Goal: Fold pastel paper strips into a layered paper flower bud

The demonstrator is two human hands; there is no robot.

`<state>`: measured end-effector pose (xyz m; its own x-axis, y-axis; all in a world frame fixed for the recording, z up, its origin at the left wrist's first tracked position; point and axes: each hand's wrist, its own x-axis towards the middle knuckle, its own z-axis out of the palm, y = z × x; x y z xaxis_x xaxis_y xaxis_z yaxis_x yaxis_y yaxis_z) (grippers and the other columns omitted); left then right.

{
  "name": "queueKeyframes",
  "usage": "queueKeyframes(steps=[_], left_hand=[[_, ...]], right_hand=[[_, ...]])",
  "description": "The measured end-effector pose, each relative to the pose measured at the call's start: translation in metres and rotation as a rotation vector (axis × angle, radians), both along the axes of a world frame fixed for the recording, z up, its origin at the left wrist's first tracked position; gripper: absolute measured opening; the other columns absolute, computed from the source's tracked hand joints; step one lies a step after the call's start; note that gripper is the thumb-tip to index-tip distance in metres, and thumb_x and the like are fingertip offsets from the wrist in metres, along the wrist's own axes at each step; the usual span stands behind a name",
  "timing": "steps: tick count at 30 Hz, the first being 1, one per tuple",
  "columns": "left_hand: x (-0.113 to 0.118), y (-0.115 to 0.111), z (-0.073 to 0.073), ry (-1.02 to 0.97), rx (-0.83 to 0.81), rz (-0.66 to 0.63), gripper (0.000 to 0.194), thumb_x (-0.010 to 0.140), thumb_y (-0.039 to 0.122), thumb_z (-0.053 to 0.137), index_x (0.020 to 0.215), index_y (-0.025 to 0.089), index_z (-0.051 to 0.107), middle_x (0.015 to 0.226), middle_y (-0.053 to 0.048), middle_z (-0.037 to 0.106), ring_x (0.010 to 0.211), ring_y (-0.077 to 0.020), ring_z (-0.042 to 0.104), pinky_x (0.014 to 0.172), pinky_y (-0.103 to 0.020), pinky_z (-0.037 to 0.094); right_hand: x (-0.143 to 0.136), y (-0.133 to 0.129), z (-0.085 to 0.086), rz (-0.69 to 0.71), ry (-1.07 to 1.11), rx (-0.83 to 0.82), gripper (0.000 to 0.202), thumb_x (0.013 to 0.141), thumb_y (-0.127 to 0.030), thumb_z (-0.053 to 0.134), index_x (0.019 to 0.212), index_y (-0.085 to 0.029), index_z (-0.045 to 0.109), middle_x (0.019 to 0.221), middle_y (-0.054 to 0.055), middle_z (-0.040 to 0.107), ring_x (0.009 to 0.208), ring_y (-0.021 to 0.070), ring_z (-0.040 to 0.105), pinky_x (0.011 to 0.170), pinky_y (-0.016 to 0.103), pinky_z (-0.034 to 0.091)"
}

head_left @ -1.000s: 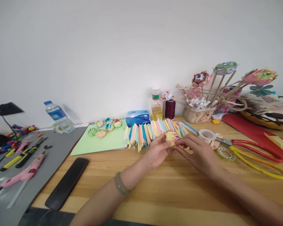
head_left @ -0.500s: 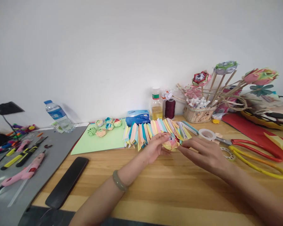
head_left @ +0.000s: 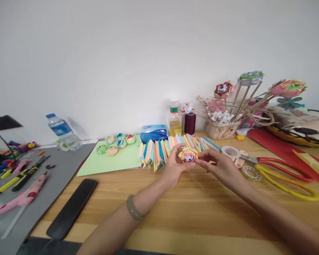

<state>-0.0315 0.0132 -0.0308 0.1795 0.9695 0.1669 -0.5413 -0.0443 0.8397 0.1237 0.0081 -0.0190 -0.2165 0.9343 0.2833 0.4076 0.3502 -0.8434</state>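
Observation:
A round paper flower (head_left: 188, 155), yellow outside with pink and lilac folds at its centre, is held up over the table, its centre turned towards me. Fingers and thumb of my left hand (head_left: 174, 166) close around it from the left. At its right edge, the fingertips of my right hand (head_left: 215, 163) pinch the rim. Just behind lies a row of folded paper strips (head_left: 156, 150) in several pastel colours. Several finished paper flowers (head_left: 111, 150) sit on a green paper sheet (head_left: 95, 166) to the left.
Large scissors (head_left: 289, 177), a white tape roll (head_left: 230, 152) and a smaller roll (head_left: 251, 173) lie right. A basket (head_left: 222, 129), a thread spool (head_left: 189, 123) and a bottle (head_left: 174, 120) stand behind. A black phone (head_left: 71, 209) and a pink glue gun (head_left: 23, 200) lie left.
The paper flower has been tilted so its centre faces me. My right hand's fingers have drawn in to pinch its edge. The view has shifted slightly.

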Motion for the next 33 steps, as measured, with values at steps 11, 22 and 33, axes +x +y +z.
queueKeyframes(steps=[11,22,33], left_hand=[[0.002,-0.005,0.0,0.073,-0.019,-0.017,0.05,0.052,0.01,0.072,0.097,0.02,0.054,0.084,0.001,0.059,0.076,-0.012,0.053,0.069,-0.022,0.04],[0.001,-0.006,0.0,0.045,-0.047,-0.079,0.047,0.052,0.008,0.071,0.095,0.02,0.055,0.087,0.0,0.059,0.075,-0.0102,0.053,0.069,-0.021,0.041],[-0.003,-0.003,0.001,-0.113,-0.183,-0.217,0.049,0.051,0.005,0.072,0.096,0.017,0.057,0.087,-0.001,0.062,0.075,-0.0086,0.057,0.07,-0.019,0.042]], right_hand=[[-0.005,-0.007,0.001,-0.102,-0.12,0.163,0.023,0.079,-0.039,0.051,0.084,-0.02,0.062,0.078,0.006,0.066,0.066,0.0189,0.058,0.056,0.031,0.046],[-0.003,-0.003,0.009,0.064,0.185,-0.206,0.027,0.072,-0.044,0.058,0.068,-0.017,0.06,0.059,-0.001,0.053,0.052,0.0108,0.046,0.05,0.024,0.037],[0.0,0.002,0.003,0.187,0.482,-0.555,0.023,0.07,-0.038,0.062,0.066,-0.016,0.054,0.056,-0.003,0.044,0.045,0.0067,0.034,0.04,0.02,0.024]])
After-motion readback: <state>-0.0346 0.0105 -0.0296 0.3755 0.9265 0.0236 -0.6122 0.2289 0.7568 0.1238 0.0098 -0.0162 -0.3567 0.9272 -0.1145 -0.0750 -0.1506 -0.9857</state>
